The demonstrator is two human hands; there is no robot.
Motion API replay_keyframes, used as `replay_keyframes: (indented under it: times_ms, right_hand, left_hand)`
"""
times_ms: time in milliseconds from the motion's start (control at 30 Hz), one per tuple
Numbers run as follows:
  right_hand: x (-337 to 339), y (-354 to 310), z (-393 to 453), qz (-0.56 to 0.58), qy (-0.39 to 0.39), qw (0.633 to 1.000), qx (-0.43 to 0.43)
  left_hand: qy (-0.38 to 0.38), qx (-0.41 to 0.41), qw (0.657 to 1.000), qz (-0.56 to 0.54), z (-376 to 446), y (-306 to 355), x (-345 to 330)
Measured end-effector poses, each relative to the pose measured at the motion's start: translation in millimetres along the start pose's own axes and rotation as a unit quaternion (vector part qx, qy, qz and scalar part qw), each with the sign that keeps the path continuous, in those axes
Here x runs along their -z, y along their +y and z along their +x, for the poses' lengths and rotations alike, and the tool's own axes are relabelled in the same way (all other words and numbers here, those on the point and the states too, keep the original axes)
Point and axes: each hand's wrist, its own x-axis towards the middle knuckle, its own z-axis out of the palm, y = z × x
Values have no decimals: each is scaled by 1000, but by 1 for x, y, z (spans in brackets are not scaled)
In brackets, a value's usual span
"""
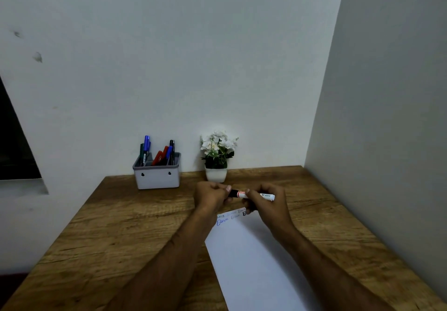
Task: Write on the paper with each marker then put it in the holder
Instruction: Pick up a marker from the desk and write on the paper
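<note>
A white marker (242, 194) with a black cap lies level between both my hands, above the top of the paper (254, 262). My left hand (211, 197) grips the black cap end. My right hand (263, 204) wraps the white barrel, whose tail sticks out to the right. The paper bears lines of writing in red, blue and black near its top edge, partly hidden by my hands. A grey holder (157, 177) stands at the back left of the table, filled with several markers in blue, red, green and black.
A small white pot with white flowers (217, 158) stands at the back, just behind my hands. The wooden table (108, 226) meets the wall behind and a wall on the right. A dark window edge shows at far left.
</note>
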Motion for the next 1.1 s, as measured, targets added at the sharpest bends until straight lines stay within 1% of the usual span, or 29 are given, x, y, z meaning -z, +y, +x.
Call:
replay_keyframes:
  times_ms: [100,200,267,400,500,567,667,733,800,833,900,967,1033,1100]
  right_hand:
    - [-1,1,4,21,1,1000,-5]
    - [0,-3,8,58,3,998,-17]
    - [0,-7,12,76,-9,997,-20]
    - [-14,-12,21,78,-38,996,-29]
    - [-28,-12,26,91,-46,994,-31]
    - [-34,-9,28,80,-75,994,-27]
    - [-43,-4,30,29,-139,989,-34]
    - [-51,2,32,-35,-179,981,-60]
    - [-62,10,36,-129,-197,969,-78]
    - [-69,14,39,-184,-204,959,-74]
    - [-83,19,44,-300,-214,929,-35]
    - [-95,20,50,-382,-223,897,17]
    - [-106,18,56,-413,-231,879,52]
    - [-115,16,63,-417,-232,876,69]
  left_hand:
    - [13,11,999,-32,-1,1,-3]
    - [18,2,998,-56,-3,13,-5]
    - [5,3,997,-75,-3,22,-3]
    - [-53,46,986,-149,-10,36,-2]
    - [-62,54,981,-175,-9,37,10]
    - [-48,51,979,-189,-8,36,24]
    - [-1,19,978,-206,-4,41,46]
    - [35,-27,984,-170,5,46,64]
    - [68,-90,986,-124,15,51,81]
    - [87,-123,984,-91,21,54,90]
    - [127,-188,974,-21,28,61,103]
    - [166,-235,957,44,34,71,111]
    - [198,-262,940,92,46,83,117]
    - [202,-274,934,104,59,96,121]
